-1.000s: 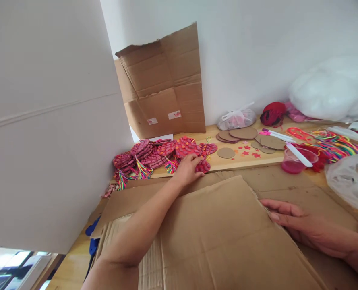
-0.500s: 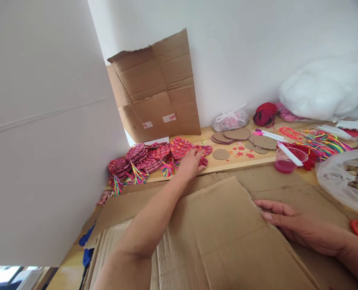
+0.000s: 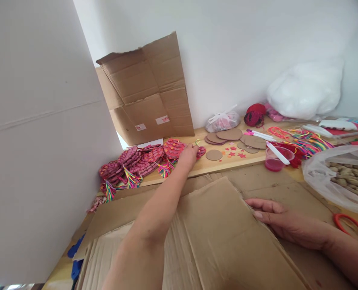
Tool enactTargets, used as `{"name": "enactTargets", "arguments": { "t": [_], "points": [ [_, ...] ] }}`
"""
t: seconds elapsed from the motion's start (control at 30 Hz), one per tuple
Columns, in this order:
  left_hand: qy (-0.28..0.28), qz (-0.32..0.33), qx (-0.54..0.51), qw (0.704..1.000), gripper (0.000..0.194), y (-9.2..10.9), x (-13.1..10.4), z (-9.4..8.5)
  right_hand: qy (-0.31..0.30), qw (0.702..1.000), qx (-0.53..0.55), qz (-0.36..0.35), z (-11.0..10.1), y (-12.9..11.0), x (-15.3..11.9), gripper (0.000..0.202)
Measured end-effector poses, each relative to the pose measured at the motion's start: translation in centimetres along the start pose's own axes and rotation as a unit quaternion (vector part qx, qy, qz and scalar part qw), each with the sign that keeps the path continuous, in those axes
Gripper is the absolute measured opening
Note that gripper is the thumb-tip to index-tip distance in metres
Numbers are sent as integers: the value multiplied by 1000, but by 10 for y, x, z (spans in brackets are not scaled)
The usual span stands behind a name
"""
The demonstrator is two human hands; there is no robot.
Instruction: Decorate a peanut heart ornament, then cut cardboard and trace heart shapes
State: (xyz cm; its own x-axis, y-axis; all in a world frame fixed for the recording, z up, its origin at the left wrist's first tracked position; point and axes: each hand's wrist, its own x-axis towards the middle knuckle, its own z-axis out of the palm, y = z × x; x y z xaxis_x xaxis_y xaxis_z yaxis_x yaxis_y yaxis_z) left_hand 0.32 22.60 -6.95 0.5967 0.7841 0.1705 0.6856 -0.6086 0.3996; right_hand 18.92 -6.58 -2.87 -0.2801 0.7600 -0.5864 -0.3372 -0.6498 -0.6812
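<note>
My left hand (image 3: 188, 156) reaches over to the row of pink, bumpy ornaments (image 3: 150, 155) with star pieces and multicoloured tassels. Its fingers are closed at the right end of the row, on a pink ornament (image 3: 201, 152) with a yellow loop; the hand covers most of that piece. Nearer to me, my right hand (image 3: 283, 220) grips the right edge of a large folded cardboard sheet (image 3: 227, 233), its thumb along the edge. A small cardboard disc (image 3: 214, 155) and several red and orange stars (image 3: 232, 154) lie just right of my left hand.
Cardboard discs (image 3: 230, 134), white pens (image 3: 260, 135) and a cup of pink liquid (image 3: 274, 164) stand farther right. A bag of peanuts (image 3: 352, 177) and red-handled scissors (image 3: 348, 221) are at the right. A cardboard panel (image 3: 150, 88) leans on the wall; a white board (image 3: 40, 161) borders the left.
My left hand has drawn its fingers together over the ornament at the row's end. My right hand stays on the cardboard edge. The view has shifted slightly to the right.
</note>
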Motion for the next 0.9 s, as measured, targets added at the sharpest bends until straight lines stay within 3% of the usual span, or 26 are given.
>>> {"name": "enactTargets", "arguments": {
  "t": [0.13, 0.3, 0.43, 0.6, 0.67, 0.73, 0.9],
  "points": [
    [31, -16, -79, 996, 30, -4, 3, -1, -1, 1000, -11, -6, 2, -1, 0, 44],
    [57, -13, -192, 980, 16, 4, -27, -19, -2, 1000, -15, -9, 1, -1, 1, 46],
    [41, -6, -285, 957, 21, 21, -74, -47, 8, 1000, -23, -6, 2, -2, 0, 47],
    [3, 30, -370, 928, 31, 48, -161, -89, -1, 999, -37, -18, 3, -4, 0, 40],
    [-31, 51, -454, 889, 26, 65, -196, -105, -7, 999, -38, -24, 4, -5, 0, 38],
    [-65, 85, -473, 875, 25, 85, -226, -120, -13, 999, -41, -30, 5, -5, 0, 37],
    [-45, 210, -501, 839, 39, 134, -262, -158, 26, 997, -66, -33, 4, -6, 1, 34]
  ]
}}
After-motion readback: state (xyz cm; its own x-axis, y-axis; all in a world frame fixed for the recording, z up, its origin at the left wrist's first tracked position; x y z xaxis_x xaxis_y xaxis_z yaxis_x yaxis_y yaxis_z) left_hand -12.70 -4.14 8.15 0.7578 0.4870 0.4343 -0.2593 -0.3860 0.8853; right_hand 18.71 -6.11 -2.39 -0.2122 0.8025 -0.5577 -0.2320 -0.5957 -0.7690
